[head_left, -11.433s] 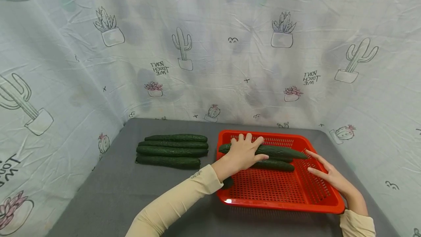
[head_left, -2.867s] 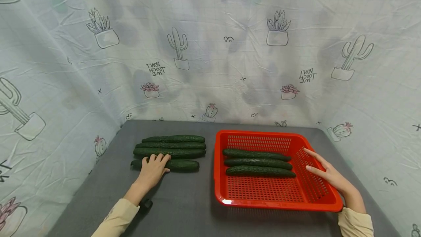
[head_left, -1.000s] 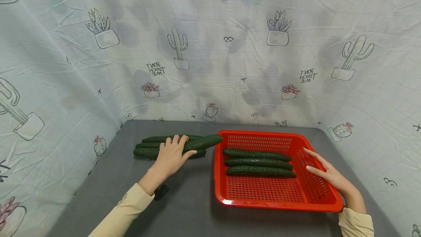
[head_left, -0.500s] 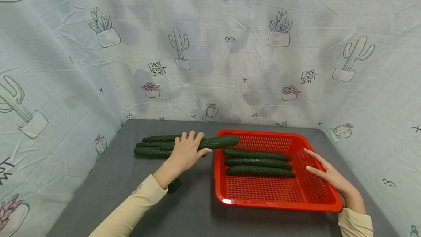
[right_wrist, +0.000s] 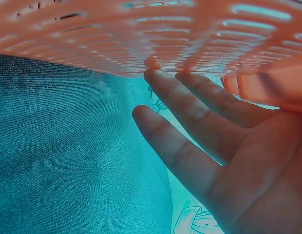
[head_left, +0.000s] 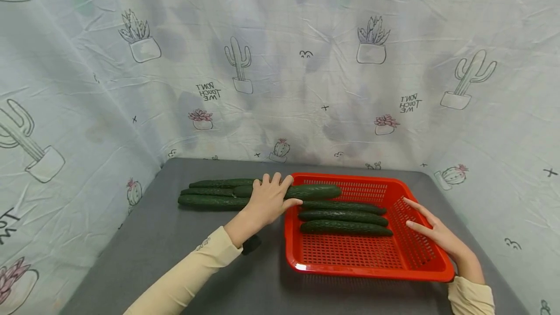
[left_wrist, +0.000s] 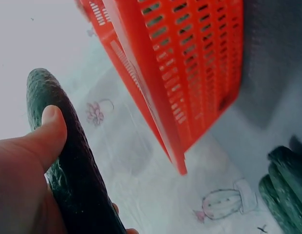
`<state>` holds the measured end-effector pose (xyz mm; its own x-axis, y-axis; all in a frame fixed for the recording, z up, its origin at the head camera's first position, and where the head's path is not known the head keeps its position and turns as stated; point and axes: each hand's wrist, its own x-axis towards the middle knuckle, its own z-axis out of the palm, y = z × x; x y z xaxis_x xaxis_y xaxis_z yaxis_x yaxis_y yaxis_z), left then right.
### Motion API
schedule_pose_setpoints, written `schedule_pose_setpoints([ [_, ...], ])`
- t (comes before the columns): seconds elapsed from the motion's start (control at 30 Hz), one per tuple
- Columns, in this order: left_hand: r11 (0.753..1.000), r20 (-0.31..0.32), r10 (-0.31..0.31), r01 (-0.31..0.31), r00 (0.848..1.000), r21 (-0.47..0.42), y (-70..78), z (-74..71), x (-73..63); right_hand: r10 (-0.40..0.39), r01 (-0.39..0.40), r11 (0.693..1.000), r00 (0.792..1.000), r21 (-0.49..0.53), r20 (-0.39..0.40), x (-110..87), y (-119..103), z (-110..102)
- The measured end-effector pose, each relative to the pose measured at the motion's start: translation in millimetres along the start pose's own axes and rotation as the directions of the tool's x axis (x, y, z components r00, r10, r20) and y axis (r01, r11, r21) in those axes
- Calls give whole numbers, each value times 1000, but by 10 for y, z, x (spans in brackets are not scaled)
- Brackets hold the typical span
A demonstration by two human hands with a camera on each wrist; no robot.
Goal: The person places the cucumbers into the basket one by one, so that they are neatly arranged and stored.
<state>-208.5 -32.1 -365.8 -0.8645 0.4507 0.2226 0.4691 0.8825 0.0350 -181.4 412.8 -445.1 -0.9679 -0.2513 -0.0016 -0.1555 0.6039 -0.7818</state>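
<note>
My left hand [head_left: 268, 201] grips a dark green cucumber [head_left: 317, 191] from above, near its middle. Its right end hangs over the left rim of the red plastic basket [head_left: 372, 272]. In the left wrist view the thumb presses along this cucumber [left_wrist: 75, 151], beside the basket's slotted wall [left_wrist: 185, 63]. Three cucumbers lie side by side in the basket, the nearest cucumber [head_left: 345, 228] in front. My right hand [head_left: 450, 242] straddles the right rim: two digits reach inside, while in the right wrist view other fingers [right_wrist: 190, 112] lie under the slotted outer wall.
Three more cucumbers [head_left: 210, 202] lie in a row on the grey table [head_left: 144, 247], left of the basket and partly behind my left hand. A black wrist device [head_left: 251, 245] shows below the left cuff. Patterned cloth [head_left: 280, 86] hangs around the back and sides.
Earlier, another cucumber was set down in the basket. My left hand then took the front cucumber from the table row, lifted it and carried it right to the basket. The right hand stays put.
</note>
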Motion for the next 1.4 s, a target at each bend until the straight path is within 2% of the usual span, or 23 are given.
schedule_pose_setpoints([
  [0.33, 1000, 59, 21, -21, 998, 7, 284, 59, 116, -11, 11, 1000, 1000, 26, -10, -27, 32, 15],
  [0.57, 999, 88, 30, -31, 996, 17, 468, 54, 218, -10, 9, 999, 1000, -34, -12, -8, 10, 2],
  [0.83, 998, 106, 20, -26, 994, 53, 703, 78, 333, -13, 12, 999, 1000, -45, -16, -3, 25, 2],
  [1.1, 1000, 170, 4, -9, 985, 27, 944, 79, 456, -29, 29, 1000, 999, 3, -17, 13, 48, 2],
  [1.4, 1000, 229, -12, 10, 973, 11, 1157, 199, 543, -35, 35, 999, 999, 19, -16, 15, 51, -4],
])
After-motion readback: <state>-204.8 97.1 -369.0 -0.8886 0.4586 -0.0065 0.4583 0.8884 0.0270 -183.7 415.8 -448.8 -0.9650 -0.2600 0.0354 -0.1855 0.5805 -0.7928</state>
